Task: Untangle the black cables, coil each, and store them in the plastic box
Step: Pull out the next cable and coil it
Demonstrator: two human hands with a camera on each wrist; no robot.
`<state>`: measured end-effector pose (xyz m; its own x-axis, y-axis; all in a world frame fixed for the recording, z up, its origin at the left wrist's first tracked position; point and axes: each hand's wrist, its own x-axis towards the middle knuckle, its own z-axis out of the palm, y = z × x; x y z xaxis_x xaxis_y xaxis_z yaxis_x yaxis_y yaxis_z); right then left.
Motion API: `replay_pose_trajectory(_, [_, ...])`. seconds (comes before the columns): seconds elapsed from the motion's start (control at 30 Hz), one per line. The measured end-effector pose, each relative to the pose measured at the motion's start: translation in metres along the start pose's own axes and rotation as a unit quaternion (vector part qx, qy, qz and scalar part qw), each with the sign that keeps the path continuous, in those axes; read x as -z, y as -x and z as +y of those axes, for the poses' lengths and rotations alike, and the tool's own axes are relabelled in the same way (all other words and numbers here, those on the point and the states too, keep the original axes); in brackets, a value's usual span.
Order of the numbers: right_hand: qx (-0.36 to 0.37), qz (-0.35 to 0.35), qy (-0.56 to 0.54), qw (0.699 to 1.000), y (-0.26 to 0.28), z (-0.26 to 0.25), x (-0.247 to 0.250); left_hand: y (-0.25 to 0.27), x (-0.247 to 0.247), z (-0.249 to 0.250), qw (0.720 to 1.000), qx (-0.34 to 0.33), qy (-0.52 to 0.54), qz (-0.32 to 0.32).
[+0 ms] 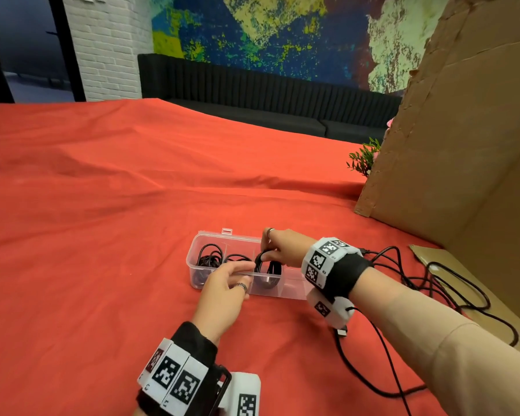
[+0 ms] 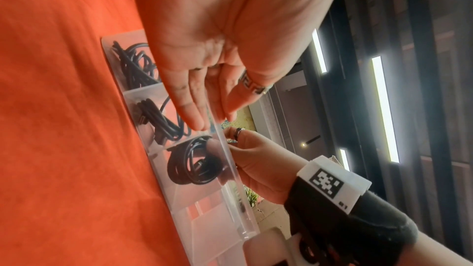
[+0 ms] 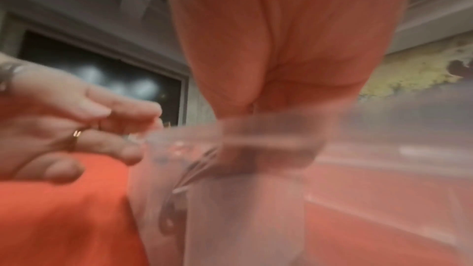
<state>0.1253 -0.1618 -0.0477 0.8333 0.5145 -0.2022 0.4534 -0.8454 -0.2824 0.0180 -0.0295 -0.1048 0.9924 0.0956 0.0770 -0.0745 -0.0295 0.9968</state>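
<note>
A clear plastic box (image 1: 292, 291) with several compartments lies on the red cloth. Black cable coils fill its left compartment (image 2: 135, 64) and the one beside it (image 2: 160, 124). My right hand (image 1: 264, 254) reaches in from above and pinches the top of a coiled black cable (image 1: 269, 270) standing in the third compartment (image 2: 190, 166). My left hand (image 1: 237, 273) hovers at the box's near wall with fingers (image 2: 197, 116) straight, touching the rim and holding nothing. In the blurred right wrist view, the box wall (image 3: 230, 189) fills the foreground beside the left hand (image 3: 76, 128).
Loose black cables (image 1: 433, 283) sprawl on the cloth to the right, one plug (image 1: 341, 332) lying under my right wrist. A tall cardboard sheet (image 1: 463, 145) stands at the right, with a small green plant (image 1: 362, 159) behind its edge. A black sofa (image 1: 252, 91) runs beyond the table.
</note>
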Motion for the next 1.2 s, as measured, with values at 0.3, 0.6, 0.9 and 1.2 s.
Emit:
replay_pose_trajectory(0.3, [-0.013,0.125,0.097,0.987,0.005,-0.008,-0.024,0.003,0.001,0.001,1.000,0.002,0.006,-0.002])
replay_pose_trajectory(0.6, [-0.018,-0.014,0.142,0.990,0.011,-0.013,-0.012,0.002,0.002,0.001,1.000,0.004,0.011,0.001])
replay_pose_trajectory(0.9, [-0.007,-0.009,0.197,0.980,0.019,-0.004,-0.010,0.004,0.003,0.001,1.000,0.005,0.008,-0.004])
replay_pose_trajectory(1.2, [-0.009,-0.072,0.117,0.990,0.021,-0.001,-0.006,0.002,0.004,0.000,1.000,0.005,0.005,-0.005])
